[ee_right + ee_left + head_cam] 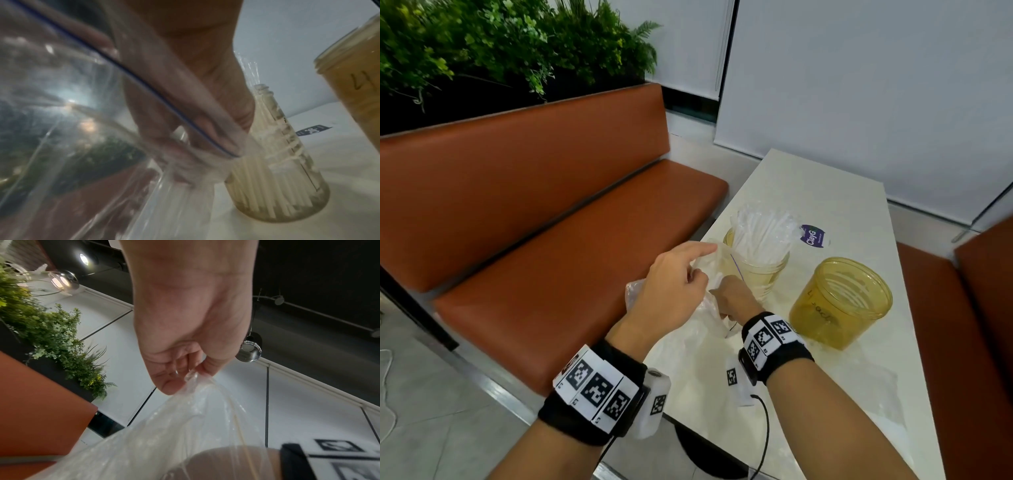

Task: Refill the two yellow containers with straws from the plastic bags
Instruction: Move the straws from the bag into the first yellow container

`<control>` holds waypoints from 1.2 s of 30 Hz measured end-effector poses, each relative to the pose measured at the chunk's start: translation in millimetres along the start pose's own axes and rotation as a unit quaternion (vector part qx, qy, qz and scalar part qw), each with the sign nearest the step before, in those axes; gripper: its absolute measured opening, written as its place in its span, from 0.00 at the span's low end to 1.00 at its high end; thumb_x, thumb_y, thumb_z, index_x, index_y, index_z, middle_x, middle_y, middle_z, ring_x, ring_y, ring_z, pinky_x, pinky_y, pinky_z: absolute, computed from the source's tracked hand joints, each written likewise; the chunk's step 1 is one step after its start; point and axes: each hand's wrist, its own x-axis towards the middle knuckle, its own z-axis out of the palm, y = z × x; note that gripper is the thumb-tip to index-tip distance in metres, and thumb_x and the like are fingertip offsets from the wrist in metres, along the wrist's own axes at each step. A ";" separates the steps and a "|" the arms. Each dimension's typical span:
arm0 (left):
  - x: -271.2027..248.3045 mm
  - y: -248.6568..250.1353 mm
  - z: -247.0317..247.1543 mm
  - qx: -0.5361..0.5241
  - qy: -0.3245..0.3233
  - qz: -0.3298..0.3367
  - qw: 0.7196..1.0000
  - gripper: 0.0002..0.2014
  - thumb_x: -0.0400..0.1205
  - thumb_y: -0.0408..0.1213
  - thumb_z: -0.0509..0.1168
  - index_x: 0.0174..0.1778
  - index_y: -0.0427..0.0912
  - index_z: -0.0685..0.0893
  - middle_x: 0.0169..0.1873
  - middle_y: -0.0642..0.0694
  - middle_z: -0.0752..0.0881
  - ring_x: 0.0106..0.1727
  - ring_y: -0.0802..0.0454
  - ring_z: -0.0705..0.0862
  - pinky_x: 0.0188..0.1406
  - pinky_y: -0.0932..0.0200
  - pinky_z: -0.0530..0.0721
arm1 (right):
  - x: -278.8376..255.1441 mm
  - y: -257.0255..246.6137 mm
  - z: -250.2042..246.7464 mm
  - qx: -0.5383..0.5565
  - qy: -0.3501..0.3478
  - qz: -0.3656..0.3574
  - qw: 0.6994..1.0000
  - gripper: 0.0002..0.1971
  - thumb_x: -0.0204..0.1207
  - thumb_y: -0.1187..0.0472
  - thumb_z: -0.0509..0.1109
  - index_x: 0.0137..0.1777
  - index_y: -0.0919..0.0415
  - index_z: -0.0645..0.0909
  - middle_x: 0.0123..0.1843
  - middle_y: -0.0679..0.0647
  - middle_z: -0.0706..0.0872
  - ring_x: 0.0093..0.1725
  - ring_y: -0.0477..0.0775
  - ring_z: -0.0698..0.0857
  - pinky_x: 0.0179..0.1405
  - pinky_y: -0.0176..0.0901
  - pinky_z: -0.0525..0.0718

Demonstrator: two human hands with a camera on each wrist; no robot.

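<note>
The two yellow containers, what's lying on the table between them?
Nothing: in the head view only bare white table separates the straw-filled container from the empty container. The purple sticker lies behind that gap.

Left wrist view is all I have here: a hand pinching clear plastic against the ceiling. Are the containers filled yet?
Observer: One is. The far yellow container holds white straws.
Operator: And the second?
Observer: The near yellow container stands on the table and looks empty.
Operator: What is the other hand doing?
Observer: The right hand grips the same plastic bag that the left hand pinches.
</note>
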 end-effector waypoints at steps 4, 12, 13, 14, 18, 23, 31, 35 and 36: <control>5.0 -7.1 -5.6 -0.016 0.025 -0.042 0.999 0.25 0.81 0.20 0.61 0.72 0.40 0.85 0.56 0.49 0.89 0.30 0.66 0.79 0.31 0.78 0.73 | 1.4 7.0 -2.5 0.053 -0.015 -0.089 0.995 0.16 0.81 0.58 0.68 0.33 0.63 0.76 0.28 0.54 0.81 0.24 0.51 0.77 0.24 0.39 0.74; 8.1 -15.8 -7.0 -0.025 0.022 -0.080 0.996 0.22 0.84 0.23 0.62 0.73 0.42 0.84 0.61 0.44 0.90 0.51 0.37 0.88 0.48 0.54 0.85 | -41.9 -11.7 -65.7 0.122 0.109 -0.255 0.953 0.09 0.84 0.55 0.70 0.48 0.60 0.81 0.30 0.53 0.82 0.18 0.39 0.79 0.21 0.29 0.75; 9.1 -18.4 -6.4 -0.020 0.022 -0.083 0.996 0.22 0.84 0.24 0.62 0.73 0.42 0.84 0.60 0.45 0.90 0.44 0.47 0.89 0.43 0.63 0.83 | -49.5 -17.4 -81.0 0.126 0.133 -0.274 0.944 0.07 0.84 0.56 0.70 0.48 0.59 0.81 0.29 0.52 0.81 0.15 0.39 0.78 0.18 0.27 0.72; 10.0 -20.4 -5.9 -0.018 0.021 -0.088 0.996 0.22 0.84 0.24 0.62 0.73 0.43 0.84 0.58 0.47 0.90 0.35 0.58 0.86 0.37 0.71 0.80 | -58.0 -23.6 -97.8 0.132 0.160 -0.293 0.933 0.06 0.84 0.56 0.70 0.49 0.59 0.81 0.29 0.52 0.81 0.14 0.39 0.77 0.17 0.28 0.71; 10.4 -21.0 -4.8 -0.040 0.027 -0.108 0.993 0.22 0.84 0.22 0.61 0.72 0.42 0.85 0.37 0.57 0.83 0.17 0.62 0.72 0.19 0.75 0.68 | -81.2 -40.1 -161.0 0.157 0.292 -0.339 0.881 0.08 0.83 0.55 0.70 0.48 0.59 0.80 0.30 0.52 0.81 0.16 0.39 0.78 0.17 0.31 0.73; 8.9 -22.5 -4.8 -0.031 0.025 -0.119 0.992 0.23 0.83 0.22 0.60 0.72 0.41 0.85 0.24 0.62 0.77 0.14 0.60 0.68 0.17 0.75 0.65 | -76.7 -42.7 -201.6 0.095 0.440 -0.326 0.831 0.19 0.81 0.46 0.67 0.51 0.64 0.80 0.42 0.60 0.87 0.36 0.63 0.88 0.36 0.55 0.87; 10.8 -22.7 -6.5 -0.024 0.011 -0.083 0.996 0.23 0.81 0.22 0.61 0.70 0.43 0.86 0.28 0.55 0.82 0.19 0.60 0.71 0.23 0.73 0.69 | 1.4 -14.3 -147.2 -0.066 0.378 -0.183 0.905 0.19 0.84 0.48 0.66 0.59 0.66 0.80 0.53 0.66 0.86 0.52 0.68 0.86 0.44 0.48 0.78; 11.5 -26.0 -7.1 -0.034 0.011 -0.078 0.996 0.23 0.81 0.24 0.61 0.70 0.45 0.87 0.37 0.42 0.90 0.23 0.59 0.71 0.26 0.71 0.71 | 31.3 11.5 -112.8 -0.038 0.304 -0.123 0.944 0.15 0.77 0.47 0.74 0.45 0.59 0.80 0.42 0.56 0.85 0.48 0.64 0.89 0.43 0.48 0.85; 11.8 -25.6 -7.1 -0.034 0.011 -0.078 0.996 0.23 0.81 0.23 0.61 0.69 0.44 0.87 0.34 0.45 0.89 0.22 0.60 0.71 0.25 0.71 0.71 | 33.1 13.7 -110.6 -0.037 0.297 -0.105 0.948 0.15 0.75 0.46 0.76 0.45 0.58 0.81 0.43 0.55 0.85 0.49 0.63 0.89 0.42 0.47 0.84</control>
